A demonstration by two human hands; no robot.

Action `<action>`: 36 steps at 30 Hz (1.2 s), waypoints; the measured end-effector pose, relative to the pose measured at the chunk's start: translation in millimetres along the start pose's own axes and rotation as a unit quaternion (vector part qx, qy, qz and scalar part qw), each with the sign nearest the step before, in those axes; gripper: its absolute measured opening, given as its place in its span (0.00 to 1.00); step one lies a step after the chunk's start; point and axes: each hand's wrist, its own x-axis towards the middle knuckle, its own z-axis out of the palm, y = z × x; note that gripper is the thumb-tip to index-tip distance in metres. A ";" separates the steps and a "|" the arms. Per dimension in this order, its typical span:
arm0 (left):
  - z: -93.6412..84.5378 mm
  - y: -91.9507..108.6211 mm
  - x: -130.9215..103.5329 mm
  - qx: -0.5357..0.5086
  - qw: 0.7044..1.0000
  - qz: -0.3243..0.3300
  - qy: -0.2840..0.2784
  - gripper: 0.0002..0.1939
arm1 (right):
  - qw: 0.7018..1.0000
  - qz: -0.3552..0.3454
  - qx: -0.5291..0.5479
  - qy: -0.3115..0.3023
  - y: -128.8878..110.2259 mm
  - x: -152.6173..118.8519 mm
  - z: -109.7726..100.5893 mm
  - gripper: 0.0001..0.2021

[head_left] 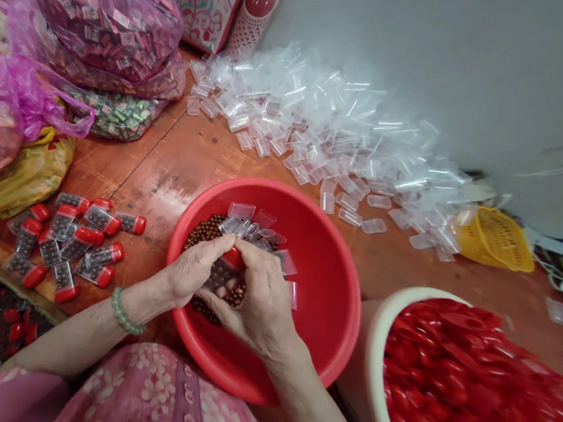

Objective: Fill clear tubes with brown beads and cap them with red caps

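Over a red basin (327,283), my left hand (195,266) and my right hand (262,296) close together round one small clear container with a red cap (227,272). Dark beads show through its clear wall. The left thumb and the right fingers meet at the red cap, and the right thumb reaches below the container. Brown beads (204,230) and several empty clear cases (244,212) lie in the basin under and behind my hands. A pile of filled, red-capped containers (82,237) rests on the table left of the basin.
Many clear cases (292,105) are heaped along the wall. A white-rimmed tub (379,362) of red caps stands at right, a yellow basket (500,241) behind it. Pink bags (104,24), a yellow bag (34,171), a patterned bag (205,1) and a flask (254,17) occupy the back left.
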 end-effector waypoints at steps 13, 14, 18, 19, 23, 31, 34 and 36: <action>3.9 -5.2 -5.1 0.076 0.991 0.057 0.089 0.14 | 0.998 -0.048 -0.031 0.002 3.5 -3.5 -2.0 0.36; 4.1 -5.9 -4.9 0.071 0.992 0.058 0.087 0.14 | 0.998 -0.050 -0.029 -0.001 3.5 -3.6 -2.3 0.36; 3.0 -4.7 -1.9 0.023 0.997 0.047 0.052 0.16 | 0.999 -0.025 -0.013 -0.028 4.1 -3.6 -3.6 0.37; 2.3 -3.7 -1.1 0.009 0.999 0.033 0.034 0.19 | 0.999 -0.013 -0.004 -0.036 4.4 -4.0 -3.6 0.38; -0.2 1.5 -0.1 -0.020 0.998 -0.001 -0.051 0.32 | 0.998 0.027 0.040 -0.044 6.9 -7.0 -3.7 0.38; 7.9 4.4 1.6 -0.040 0.998 -0.041 -0.005 0.28 | 0.999 -0.004 -0.025 -0.043 11.5 -6.8 -3.1 0.35; 11.9 -1.1 2.1 -0.039 0.997 -0.004 0.066 0.19 | 0.998 -0.026 -0.041 -0.036 11.7 -5.6 -1.0 0.34; 13.5 -5.1 1.0 -0.032 0.995 0.022 0.094 0.15 | 0.998 -0.045 -0.041 -0.031 11.3 -4.7 -0.1 0.33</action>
